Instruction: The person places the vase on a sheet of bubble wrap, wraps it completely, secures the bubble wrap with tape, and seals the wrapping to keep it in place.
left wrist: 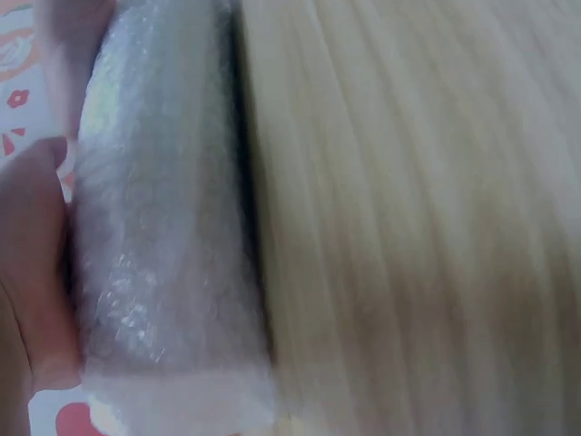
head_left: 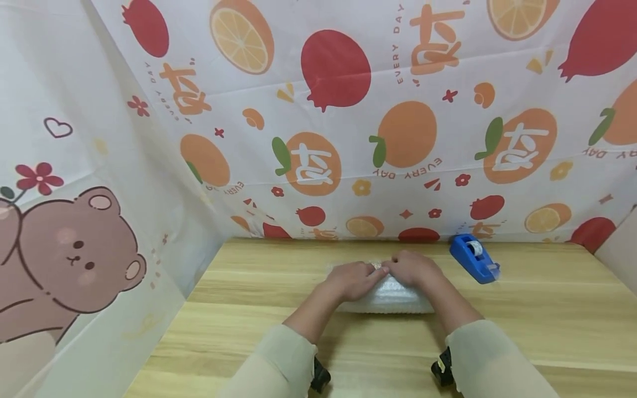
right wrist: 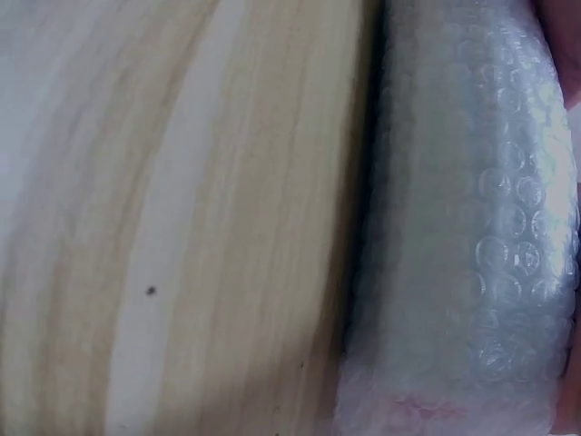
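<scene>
A roll-shaped bundle of clear bubble wrap [head_left: 393,301] lies crosswise on the wooden table in front of me. My left hand [head_left: 354,280] grips its far upper side, left of the middle. Close beside it, my right hand [head_left: 413,268] holds the same side with curled fingers, and the two hands nearly meet. In the left wrist view the bubble wrap [left wrist: 163,200] stretches along the left hand [left wrist: 36,263], its near end flattened. The right wrist view shows rows of bubbles on the wrap [right wrist: 472,227], with only a strip of the right hand [right wrist: 565,41] at the edge. Most fingertips are hidden behind the bundle.
A blue tape dispenser [head_left: 473,260] with a roll of tape stands to the right of the hands, near the back edge of the wooden table [head_left: 249,309]. A fruit-printed cloth [head_left: 348,138] hangs behind the table, and a bear-printed cloth [head_left: 74,249] hangs at the left.
</scene>
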### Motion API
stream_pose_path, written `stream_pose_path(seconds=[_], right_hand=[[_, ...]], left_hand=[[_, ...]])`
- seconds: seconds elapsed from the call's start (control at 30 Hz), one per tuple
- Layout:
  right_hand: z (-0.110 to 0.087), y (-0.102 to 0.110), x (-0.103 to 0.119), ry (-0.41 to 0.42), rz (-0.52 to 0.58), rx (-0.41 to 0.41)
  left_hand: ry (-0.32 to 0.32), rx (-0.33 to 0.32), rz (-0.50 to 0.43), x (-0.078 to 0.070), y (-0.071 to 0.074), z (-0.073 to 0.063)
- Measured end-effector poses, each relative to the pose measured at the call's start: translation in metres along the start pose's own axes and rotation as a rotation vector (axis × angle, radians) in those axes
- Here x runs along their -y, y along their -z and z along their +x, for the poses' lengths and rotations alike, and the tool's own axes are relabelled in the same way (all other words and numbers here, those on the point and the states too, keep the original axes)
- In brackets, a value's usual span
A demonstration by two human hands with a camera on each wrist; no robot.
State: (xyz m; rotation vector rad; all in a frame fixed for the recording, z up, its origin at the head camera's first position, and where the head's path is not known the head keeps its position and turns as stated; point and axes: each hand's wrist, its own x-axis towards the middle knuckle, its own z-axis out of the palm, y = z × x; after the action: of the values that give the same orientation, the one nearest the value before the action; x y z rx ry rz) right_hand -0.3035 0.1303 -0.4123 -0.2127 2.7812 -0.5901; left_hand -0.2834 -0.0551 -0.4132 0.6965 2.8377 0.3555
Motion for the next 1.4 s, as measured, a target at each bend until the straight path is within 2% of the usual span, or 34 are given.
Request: stream_pose_path(seconds=[0.1, 0.23, 0.33, 0.5, 0.77, 0.9, 1.07, 1.2, 1.4], right_hand=[[0.000, -0.003, -0.003, 0.021, -0.008, -0.084], [-0.001, -0.001, -0.006, 0.058, -0.014, -0.211], [-0.001, 0.000, -0.008, 0.083, -0.032, -0.243], [-0.002, -0.008, -0.010, 0.110, -0.095, -0.276], [-0.011, -0.017, -0.006, 0.085, -0.220, -0.387], [-0.021, -0.023, -0.002, 0.059, -0.247, -0.375], [-0.031, -0.034, 0.000, 0.093, -0.224, -0.326], [-0.031, -0.036, 0.002, 0.121, -0.226, -0.333], [-0.029, -0.031, 0.005, 0.103, -0.203, -0.340]], left_hand=[[0.024, -0.031, -0.009, -0.003, -0.004, 0.002], [0.046, -0.070, 0.006, -0.008, -0.003, 0.008], [0.075, -0.093, 0.048, -0.010, -0.005, 0.012], [0.131, -0.155, 0.115, -0.012, -0.019, 0.014], [0.169, -0.226, 0.106, -0.015, -0.026, 0.013], [0.175, -0.259, 0.102, -0.014, -0.027, 0.013], [0.205, -0.244, 0.106, -0.010, -0.026, 0.013], [0.220, -0.223, 0.100, -0.006, -0.020, 0.014], [0.239, -0.216, 0.045, -0.004, -0.012, 0.013]])
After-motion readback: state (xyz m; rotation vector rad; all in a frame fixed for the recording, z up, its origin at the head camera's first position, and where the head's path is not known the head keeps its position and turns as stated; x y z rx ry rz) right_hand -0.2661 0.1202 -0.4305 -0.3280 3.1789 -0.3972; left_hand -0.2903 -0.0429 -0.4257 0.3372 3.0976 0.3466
